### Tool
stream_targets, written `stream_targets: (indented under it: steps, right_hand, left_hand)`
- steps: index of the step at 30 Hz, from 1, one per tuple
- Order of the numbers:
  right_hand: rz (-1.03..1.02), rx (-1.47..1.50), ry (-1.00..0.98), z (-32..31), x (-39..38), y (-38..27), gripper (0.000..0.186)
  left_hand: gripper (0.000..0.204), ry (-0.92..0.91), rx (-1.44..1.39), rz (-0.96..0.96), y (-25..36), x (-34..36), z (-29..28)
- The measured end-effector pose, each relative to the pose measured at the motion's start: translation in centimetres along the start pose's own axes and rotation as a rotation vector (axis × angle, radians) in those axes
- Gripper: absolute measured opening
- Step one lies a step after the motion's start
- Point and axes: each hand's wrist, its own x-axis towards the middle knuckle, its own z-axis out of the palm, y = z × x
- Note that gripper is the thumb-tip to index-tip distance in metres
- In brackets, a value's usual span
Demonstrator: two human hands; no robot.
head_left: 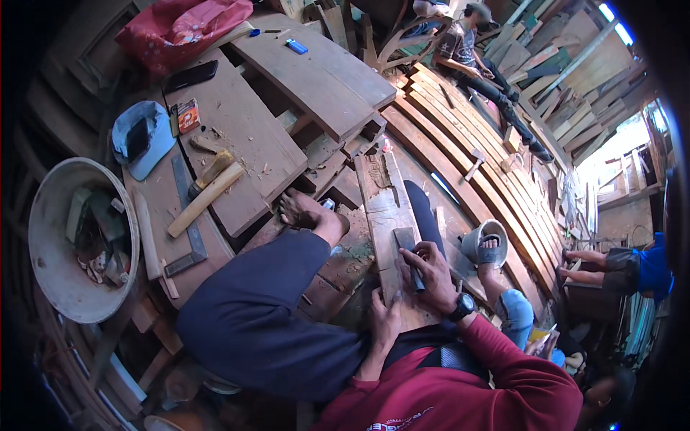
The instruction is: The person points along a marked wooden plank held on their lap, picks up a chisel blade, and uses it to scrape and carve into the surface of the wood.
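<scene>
A long wooden board (pixel 383 224) lies lengthwise between my legs, with a rough carved patch at its far end. My right hand (pixel 431 276), a dark watch on its wrist, grips a broad flat chisel (pixel 407 238). The blade lies on the board's face and points away from me. At the near left edge of the board, my left hand (pixel 386 320) is closed round the wood. Its fingers under the board are partly hidden. My bare foot (pixel 305 212) rests left of the board.
Left are a wooden mallet (pixel 208 197), a metal square (pixel 188 262), a pale blue cap (pixel 147 144) and a white bucket (pixel 49 244) of scraps. A blue lighter (pixel 296 47) lies on far planks. Stacked beams (pixel 467 144) run along the right. Other people sit or stand nearby.
</scene>
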Motion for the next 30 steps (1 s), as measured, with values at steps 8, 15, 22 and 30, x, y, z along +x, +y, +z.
stream_targets:
  steps: [8, 15, 22, 30]
  right_hand:
    - [0.042, 0.019, -0.019, -1.1, -1.8, -0.6, 0.068]
    - [0.022, 0.134, 0.022, -1.7, -3.1, 0.6, 0.055]
    - [0.067, 0.213, -0.039, -1.6, -3.9, 1.6, 0.062]
    - [0.002, 0.089, -0.126, -1.7, -3.9, 1.6, 0.076]
  left_hand:
    - [0.044, 0.005, 0.004, -0.037, 0.9, -1.6, -0.1]
    - [0.053, 0.009, -0.127, -0.02, 0.1, -2.2, 0.9]
    - [0.051, 0.001, 0.013, -0.005, 1.0, -1.9, 0.9]
    - [0.052, 0.004, 0.145, 0.005, 2.8, -2.3, 0.6]
